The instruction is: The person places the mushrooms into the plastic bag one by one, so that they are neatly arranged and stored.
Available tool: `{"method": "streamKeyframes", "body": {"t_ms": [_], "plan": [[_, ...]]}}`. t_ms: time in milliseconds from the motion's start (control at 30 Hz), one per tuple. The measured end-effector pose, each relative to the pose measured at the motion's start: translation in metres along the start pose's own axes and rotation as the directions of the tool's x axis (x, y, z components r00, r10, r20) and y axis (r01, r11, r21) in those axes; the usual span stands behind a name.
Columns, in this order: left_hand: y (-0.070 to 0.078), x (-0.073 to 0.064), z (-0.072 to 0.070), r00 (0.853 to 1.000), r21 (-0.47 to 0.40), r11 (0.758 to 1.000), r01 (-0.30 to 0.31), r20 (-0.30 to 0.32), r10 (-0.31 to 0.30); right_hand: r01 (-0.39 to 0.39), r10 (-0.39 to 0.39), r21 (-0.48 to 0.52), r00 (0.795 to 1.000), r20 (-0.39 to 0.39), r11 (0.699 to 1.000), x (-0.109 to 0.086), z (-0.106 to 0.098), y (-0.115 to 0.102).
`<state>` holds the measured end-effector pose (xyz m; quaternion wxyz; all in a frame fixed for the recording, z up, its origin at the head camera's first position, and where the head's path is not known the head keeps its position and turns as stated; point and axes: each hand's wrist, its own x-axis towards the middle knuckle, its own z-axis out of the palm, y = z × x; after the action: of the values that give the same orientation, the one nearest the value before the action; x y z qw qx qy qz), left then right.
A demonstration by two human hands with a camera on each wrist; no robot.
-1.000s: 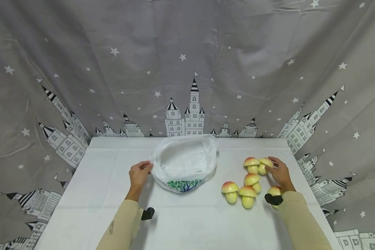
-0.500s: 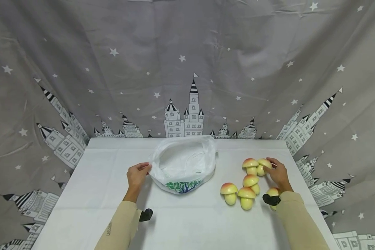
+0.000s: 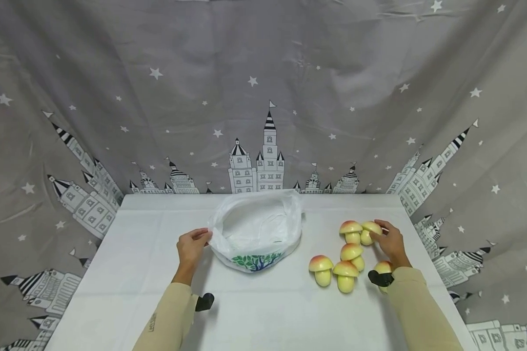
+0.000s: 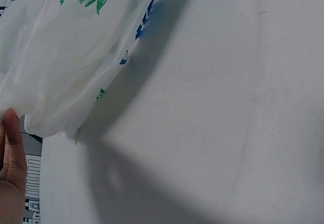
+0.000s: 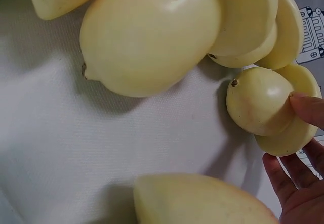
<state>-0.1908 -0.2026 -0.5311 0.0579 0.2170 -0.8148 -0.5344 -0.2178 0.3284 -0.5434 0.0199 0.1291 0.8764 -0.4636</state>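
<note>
A white plastic bag (image 3: 259, 263) printed with a green and blue tree lies with its mouth spread wide. My left hand (image 3: 191, 249) pinches the left side of its rim; in the left wrist view, fingers (image 4: 14, 143) show against the bag's thin plastic (image 4: 61, 67). On the right, a yellow toy mushroom (image 3: 370, 227) with a red-tinged cap sits at the back of a loose group. My right hand (image 3: 392, 243) grips it from the right. The right wrist view has the thumb on the mushroom's stem (image 5: 258, 100) and the other fingers below its cap.
Several similar mushrooms (image 3: 345, 273) lie left of and in front of the right hand, one partly hidden behind the right wrist. A white cloth covers the table (image 3: 263, 317). Behind it hangs a grey curtain (image 3: 180, 73) with castles and stars.
The head view has shifted slightly. Both hands stay where they were, the left at the bag's rim and the right at the same mushroom.
</note>
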Motion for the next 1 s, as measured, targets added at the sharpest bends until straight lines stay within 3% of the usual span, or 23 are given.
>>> {"method": "streamKeyframes", "body": {"t_ms": [533,1000], "plan": [[-0.002,0.002,0.000,1.000,-0.040,0.999,-0.006,-0.005,0.005,0.050,-0.053,-0.048,0.997,-0.062,0.998,-0.012,-0.014,-0.009],[-0.001,0.001,0.000,1.000,-0.059,0.998,0.007,0.016,-0.006,0.033,-0.037,-0.036,0.993,-0.110,0.999,-0.018,-0.024,-0.022]]}}
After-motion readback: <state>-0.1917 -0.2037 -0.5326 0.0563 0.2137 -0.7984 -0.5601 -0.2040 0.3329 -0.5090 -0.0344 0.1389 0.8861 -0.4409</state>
